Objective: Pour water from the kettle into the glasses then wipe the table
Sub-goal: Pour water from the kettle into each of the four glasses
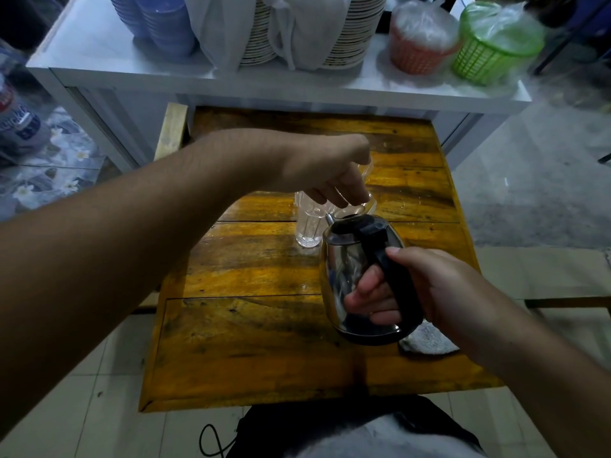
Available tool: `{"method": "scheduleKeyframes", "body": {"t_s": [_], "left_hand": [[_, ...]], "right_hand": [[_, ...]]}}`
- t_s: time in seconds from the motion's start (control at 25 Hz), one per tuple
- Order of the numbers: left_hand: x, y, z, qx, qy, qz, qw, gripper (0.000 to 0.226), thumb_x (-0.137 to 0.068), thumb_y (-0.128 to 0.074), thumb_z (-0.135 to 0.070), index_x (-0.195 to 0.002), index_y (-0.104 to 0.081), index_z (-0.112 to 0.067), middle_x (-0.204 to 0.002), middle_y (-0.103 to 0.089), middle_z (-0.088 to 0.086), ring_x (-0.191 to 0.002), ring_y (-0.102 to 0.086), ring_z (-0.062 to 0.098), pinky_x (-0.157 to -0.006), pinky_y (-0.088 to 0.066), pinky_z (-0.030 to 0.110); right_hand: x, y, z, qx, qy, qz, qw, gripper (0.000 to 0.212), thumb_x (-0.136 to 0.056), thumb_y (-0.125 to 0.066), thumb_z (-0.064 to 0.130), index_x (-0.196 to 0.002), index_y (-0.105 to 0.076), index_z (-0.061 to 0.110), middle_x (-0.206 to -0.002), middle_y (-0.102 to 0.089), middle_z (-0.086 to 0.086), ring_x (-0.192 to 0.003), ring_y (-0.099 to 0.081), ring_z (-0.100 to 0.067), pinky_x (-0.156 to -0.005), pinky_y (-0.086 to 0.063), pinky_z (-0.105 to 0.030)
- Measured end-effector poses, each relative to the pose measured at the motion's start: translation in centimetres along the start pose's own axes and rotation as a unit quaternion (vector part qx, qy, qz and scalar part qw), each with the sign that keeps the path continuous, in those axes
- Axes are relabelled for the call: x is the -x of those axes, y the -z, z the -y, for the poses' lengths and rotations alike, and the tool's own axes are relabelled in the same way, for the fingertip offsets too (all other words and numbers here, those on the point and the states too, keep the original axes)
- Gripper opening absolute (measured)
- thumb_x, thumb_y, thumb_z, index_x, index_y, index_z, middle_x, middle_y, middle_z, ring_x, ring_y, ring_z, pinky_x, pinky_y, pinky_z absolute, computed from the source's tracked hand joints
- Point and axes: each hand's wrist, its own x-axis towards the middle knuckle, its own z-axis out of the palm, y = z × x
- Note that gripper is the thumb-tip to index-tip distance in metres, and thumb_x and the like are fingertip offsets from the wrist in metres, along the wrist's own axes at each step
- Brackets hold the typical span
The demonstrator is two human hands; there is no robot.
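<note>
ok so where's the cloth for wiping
The grey cloth lies on the wooden table near its right edge, just behind the kettle held in the right hand.

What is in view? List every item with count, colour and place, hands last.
kettle: 1, steel with black handle, held over table
glasses: 2 seen, clear; one stands mid-table, one held tilted
cloth: 1, grey, table's right edge
table: 1, yellow-brown wood
plates: stacks, white, back counter
bowls: stacks, blue, counter left
baskets: 2, orange and green, counter right
left hand: on tilted glass
right hand: on kettle handle
</note>
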Motion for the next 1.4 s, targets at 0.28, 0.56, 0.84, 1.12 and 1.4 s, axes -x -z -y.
{"method": "scheduleKeyframes", "body": {"t_s": [0.28, 0.56, 0.84, 1.12, 1.4], "left_hand": [[0.5, -0.4, -0.3, -0.002, -0.002, -0.006, 1.000, 0.067, -0.101, -0.009, -0.038, -0.128, -0.062, -0.007, -0.130, -0.064, 0.010, -0.120, -0.060, 0.021, -0.092, -0.046, 0.030], [0.0, -3.6, 1.5, 0.007, 0.024, 0.021, 0.999, 0.052, -0.103, -0.022, -0.044, -0.113, -0.067, -0.022, -0.115, -0.069, -0.005, -0.117, -0.060, 0.016, -0.082, -0.046, 0.023], [5.2, -9.5, 3.4, -0.240, -0.093, -0.088, 0.962, 0.067, -0.091, -0.026, -0.044, -0.156, -0.015, -0.036, -0.166, -0.006, -0.015, -0.145, -0.004, -0.004, -0.105, -0.014, 0.021], [4.0, -12.3, 5.1, -0.325, -0.092, -0.122, 0.933, 0.068, -0.098, -0.025, -0.048, -0.157, 0.003, -0.030, -0.166, 0.010, -0.008, -0.150, 0.015, 0.003, -0.121, -0.001, 0.033], [4.0, -12.7, 3.8, -0.301, -0.095, -0.153, 0.936, 0.071, -0.096, -0.019, -0.060, -0.157, 0.001, -0.032, -0.167, 0.007, -0.011, -0.149, 0.015, 0.000, -0.119, -0.004, 0.032]], "right_hand": [[-0.5, 0.4, -1.7, 0.006, 0.031, -0.002, 0.999, 0.051, -0.105, -0.034, 0.022, -0.083, -0.071, -0.006, -0.089, -0.080, -0.026, -0.085, -0.079, -0.033, -0.070, -0.060, -0.031], [-1.5, 0.7, -5.9, -0.024, 0.091, -0.014, 0.995, 0.050, -0.103, -0.036, 0.014, -0.076, -0.072, -0.008, -0.085, -0.079, -0.026, -0.084, -0.079, -0.033, -0.071, -0.061, -0.029], [-3.0, 1.5, -8.9, -0.010, 0.158, -0.002, 0.987, 0.048, -0.086, -0.038, 0.025, -0.074, -0.076, -0.002, -0.085, -0.082, -0.018, -0.086, -0.077, -0.027, -0.072, -0.055, -0.023], [-4.4, 2.2, -10.9, -0.021, 0.173, 0.020, 0.984, 0.048, -0.089, -0.038, 0.022, -0.076, -0.081, 0.005, -0.090, -0.082, -0.015, -0.097, -0.075, -0.028, -0.089, -0.054, -0.039], [-3.0, 2.9, -9.5, -0.056, 0.168, 0.052, 0.983, 0.048, -0.090, -0.039, 0.023, -0.080, -0.079, 0.000, -0.087, -0.082, -0.013, -0.090, -0.077, -0.019, -0.076, -0.056, -0.022]]}}
